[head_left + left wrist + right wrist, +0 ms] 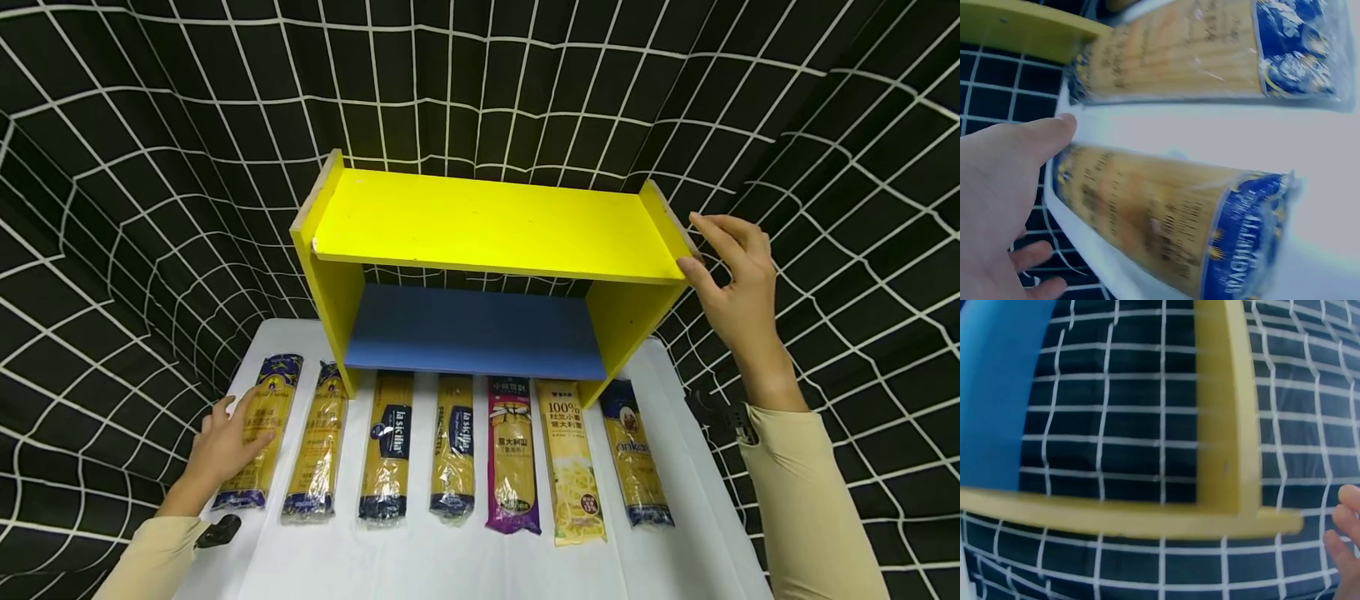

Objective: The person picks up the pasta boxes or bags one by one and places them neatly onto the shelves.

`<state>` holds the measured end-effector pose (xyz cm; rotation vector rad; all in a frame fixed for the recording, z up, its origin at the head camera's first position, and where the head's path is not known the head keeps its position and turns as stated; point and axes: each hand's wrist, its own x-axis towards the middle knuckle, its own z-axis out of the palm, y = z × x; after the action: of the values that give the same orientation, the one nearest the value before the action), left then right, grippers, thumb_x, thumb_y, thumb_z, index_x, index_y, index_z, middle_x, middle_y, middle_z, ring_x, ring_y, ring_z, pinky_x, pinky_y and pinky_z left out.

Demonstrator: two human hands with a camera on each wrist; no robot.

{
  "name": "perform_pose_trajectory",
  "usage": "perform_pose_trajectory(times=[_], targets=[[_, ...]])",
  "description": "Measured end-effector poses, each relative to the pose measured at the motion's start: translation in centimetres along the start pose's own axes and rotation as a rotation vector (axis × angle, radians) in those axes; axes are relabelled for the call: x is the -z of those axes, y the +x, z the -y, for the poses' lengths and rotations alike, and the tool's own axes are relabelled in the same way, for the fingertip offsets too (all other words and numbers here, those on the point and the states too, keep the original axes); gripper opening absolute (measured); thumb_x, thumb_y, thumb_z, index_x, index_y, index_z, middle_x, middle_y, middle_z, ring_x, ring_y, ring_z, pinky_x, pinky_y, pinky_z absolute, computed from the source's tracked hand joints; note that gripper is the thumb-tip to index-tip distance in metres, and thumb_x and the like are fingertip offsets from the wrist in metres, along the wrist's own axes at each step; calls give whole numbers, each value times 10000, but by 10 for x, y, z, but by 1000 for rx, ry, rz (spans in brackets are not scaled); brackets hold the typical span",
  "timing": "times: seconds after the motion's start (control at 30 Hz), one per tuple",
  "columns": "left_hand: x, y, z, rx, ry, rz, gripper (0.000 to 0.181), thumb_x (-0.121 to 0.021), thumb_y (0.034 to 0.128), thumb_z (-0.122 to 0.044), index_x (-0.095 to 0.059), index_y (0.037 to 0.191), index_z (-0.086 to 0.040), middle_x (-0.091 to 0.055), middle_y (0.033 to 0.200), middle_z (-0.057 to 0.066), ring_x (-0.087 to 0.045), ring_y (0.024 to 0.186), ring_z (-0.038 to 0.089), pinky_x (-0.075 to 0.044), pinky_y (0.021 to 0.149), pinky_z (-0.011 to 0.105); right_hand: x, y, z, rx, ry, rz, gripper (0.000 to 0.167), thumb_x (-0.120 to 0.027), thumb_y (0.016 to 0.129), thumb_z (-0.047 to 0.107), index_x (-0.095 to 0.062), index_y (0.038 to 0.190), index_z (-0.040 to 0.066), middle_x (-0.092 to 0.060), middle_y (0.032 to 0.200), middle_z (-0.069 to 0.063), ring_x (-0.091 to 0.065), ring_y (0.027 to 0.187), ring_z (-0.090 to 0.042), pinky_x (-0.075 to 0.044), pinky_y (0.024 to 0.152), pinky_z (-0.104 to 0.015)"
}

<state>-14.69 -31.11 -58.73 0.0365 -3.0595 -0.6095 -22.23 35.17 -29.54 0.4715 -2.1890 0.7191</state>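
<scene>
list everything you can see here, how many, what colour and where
pasta packs with blue ends: five, yellow and blue, first four from the left and the far right of the row
purple pasta pack: one, purple and yellow, fifth from left
pale pasta pack: one, pale yellow, sixth from left
shelf: one, yellow with a blue lower board, toward the table's far side
table: one, white, under the packs
grid cloth: count unclear, black with white lines, behind and at both sides
wrist gadgets: two, black, one per wrist
sleeves: two, beige, both forearms
left hand: one, bare, at the leftmost pack
right hand: one, bare, beside the shelf's right end
</scene>
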Motion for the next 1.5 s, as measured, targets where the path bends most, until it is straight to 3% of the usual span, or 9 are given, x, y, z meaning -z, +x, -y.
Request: perform_pose_trajectory(times=[0.1,0.23,0.37,0.57,0.7,0.8,1.0,1.23,1.5], targets=[[-6,-3,7,66,10,71,954,-677,890,-480,-138,1577,-98,-215,1441,460,-353,1163,645,-400,775,714,-2,-1,-12,-103,23,62,460,-701,928,256,-601,1376,263,-539,1402,-154,-438,1307,-262,-318,1136,-437],[-14,-4,10,91,20,120,1013,-650,875,-571,-122,1569,-55,-247,1406,467,-365,1160,665,-450,766,716,-6,-6,-26,-208,46,136,452,-664,955,221,-580,1392,300,-521,1423,-137,-428,1330,-317,-294,1162,-564],[-20,-3,8,95,-5,145,1045,-668,862,-568,-99,1570,-51,-276,1367,471,-364,1152,661,-478,742,710,-9,-10,-40,-272,44,132,404,-606,991,279,-572,1385,361,-522,1439,-86,-445,1336,-233,-310,1169,-505],[-27,-2,7,125,-16,150,1048,-697,853,-531,-85,1569,-71,-298,1348,479,-374,1106,631,-480,707,683,-14,-17,-54,-323,34,126,358,-511,1030,356,-550,1378,430,-564,1443,27,-458,1279,22,-356,1138,-329],[-32,-2,9,147,-22,149,1046,-689,861,-517,-65,1578,-82,-305,1354,491,-393,1072,630,-486,661,630,-18,-22,-57,-360,45,113,358,-482,1039,377,-529,1386,452,-584,1430,56,-462,1173,69,-368,1012,-234],[-35,-2,11,163,-32,166,1020,-673,879,-502,-64,1582,-83,-321,1360,488,-419,1046,625,-484,657,591,-20,-23,-57,-374,72,106,365,-472,1044,367,-520,1398,441,-581,1434,77,-463,1148,65,-365,992,-193],[-37,-2,14,187,-11,159,939,-681,880,-412,-141,1573,-81,-394,1321,461,-462,986,561,-469,629,505,-22,-26,-56,-400,100,95,364,-460,1047,374,-518,1401,438,-593,1417,84,-475,1151,49,-379,1036,-212],[-32,3,13,155,-17,105,853,-715,845,-281,-272,1535,-45,-454,1243,442,-539,940,590,-504,679,569,-23,-27,-58,-421,108,94,368,-454,1050,368,-509,1407,440,-597,1408,50,-485,1139,42,-396,1075,-254],[-30,7,15,139,-16,96,839,-721,798,-222,-323,1507,-14,-498,1133,431,-575,774,410,-502,655,528,-23,-26,-52,-439,136,103,385,-453,1053,342,-505,1431,388,-593,1418,-9,-505,1103,65,-417,1057,-219]])
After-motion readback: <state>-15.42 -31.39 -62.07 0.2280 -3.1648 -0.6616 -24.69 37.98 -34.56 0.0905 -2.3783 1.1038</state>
